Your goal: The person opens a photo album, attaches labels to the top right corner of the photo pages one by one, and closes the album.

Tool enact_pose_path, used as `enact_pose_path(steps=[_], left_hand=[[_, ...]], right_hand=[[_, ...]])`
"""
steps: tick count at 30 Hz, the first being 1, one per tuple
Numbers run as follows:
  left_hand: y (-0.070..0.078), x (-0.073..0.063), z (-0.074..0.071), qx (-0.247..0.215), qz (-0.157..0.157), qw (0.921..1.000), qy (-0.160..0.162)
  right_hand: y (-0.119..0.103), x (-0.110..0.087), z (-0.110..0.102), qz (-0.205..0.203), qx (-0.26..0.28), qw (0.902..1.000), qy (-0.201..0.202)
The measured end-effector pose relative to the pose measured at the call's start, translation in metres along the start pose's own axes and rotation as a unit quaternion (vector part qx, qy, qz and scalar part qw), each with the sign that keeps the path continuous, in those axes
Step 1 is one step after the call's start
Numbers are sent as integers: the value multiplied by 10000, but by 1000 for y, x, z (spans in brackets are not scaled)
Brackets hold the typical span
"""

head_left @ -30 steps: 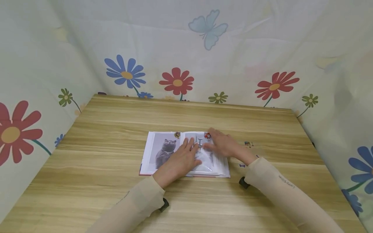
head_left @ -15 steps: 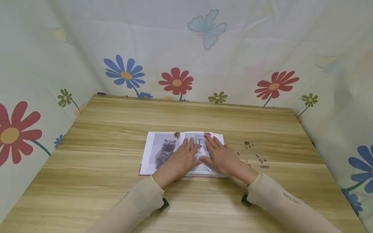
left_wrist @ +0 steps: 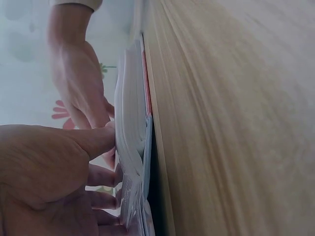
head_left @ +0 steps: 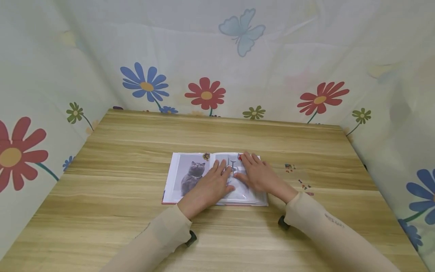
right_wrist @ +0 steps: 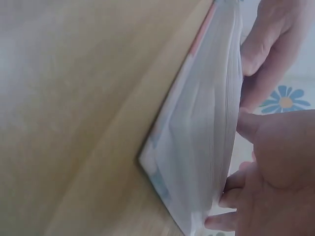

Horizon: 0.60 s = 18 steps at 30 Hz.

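Note:
An album (head_left: 171, 181) lies spread on the wooden table, with a grey cat photo (head_left: 193, 175) on its left page. My left hand (head_left: 210, 185) rests across the fold, straight fingers spread over the right page. On that same page my right hand (head_left: 259, 175) presses with straight fingers, its fingertips at a small red sticker (head_left: 239, 156) near the top. Another small sticker (head_left: 206, 156) sits at the top of the cat photo. In the left wrist view the left thumb and fingertips touch the thick stack of pages (left_wrist: 129, 108). The right wrist view shows the right fingertips on the pages (right_wrist: 216, 123).
Right of the album, a clear sheet with several tiny coloured stickers (head_left: 304, 185) lies on the table (head_left: 136, 151), partly hidden by the right forearm. A flower-patterned curtain (head_left: 289, 64) borders the table's back and sides.
My right hand slid down over the right page, then back up toward the red sticker at its top. My left hand has stayed in place on the album.

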<state>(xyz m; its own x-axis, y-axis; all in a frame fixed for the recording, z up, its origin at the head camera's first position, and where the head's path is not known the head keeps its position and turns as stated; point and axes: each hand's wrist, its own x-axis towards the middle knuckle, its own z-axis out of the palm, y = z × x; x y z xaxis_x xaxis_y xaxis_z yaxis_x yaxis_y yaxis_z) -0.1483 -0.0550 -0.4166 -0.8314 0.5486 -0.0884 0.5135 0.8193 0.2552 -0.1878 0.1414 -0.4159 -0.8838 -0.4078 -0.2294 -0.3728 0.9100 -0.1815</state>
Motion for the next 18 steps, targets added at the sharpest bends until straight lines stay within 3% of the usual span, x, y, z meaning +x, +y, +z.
enact_pose_path(steps=[6,12,15,18], left_hand=[[0,0,-2,-82,-53,9999,-94],[0,0,-3,-124,-106,9996,-210],[0,0,-3,-116,-118,9996,-230],[1,0,-2,-143,-122,9996,-218]], right_hand=[[12,8,-5,-32,609,9981,-86],[33,9,-14,-359,1766,9832,286],[40,3,-17,-338,1912,9804,328],[39,-5,-17,-313,1704,9842,363]])
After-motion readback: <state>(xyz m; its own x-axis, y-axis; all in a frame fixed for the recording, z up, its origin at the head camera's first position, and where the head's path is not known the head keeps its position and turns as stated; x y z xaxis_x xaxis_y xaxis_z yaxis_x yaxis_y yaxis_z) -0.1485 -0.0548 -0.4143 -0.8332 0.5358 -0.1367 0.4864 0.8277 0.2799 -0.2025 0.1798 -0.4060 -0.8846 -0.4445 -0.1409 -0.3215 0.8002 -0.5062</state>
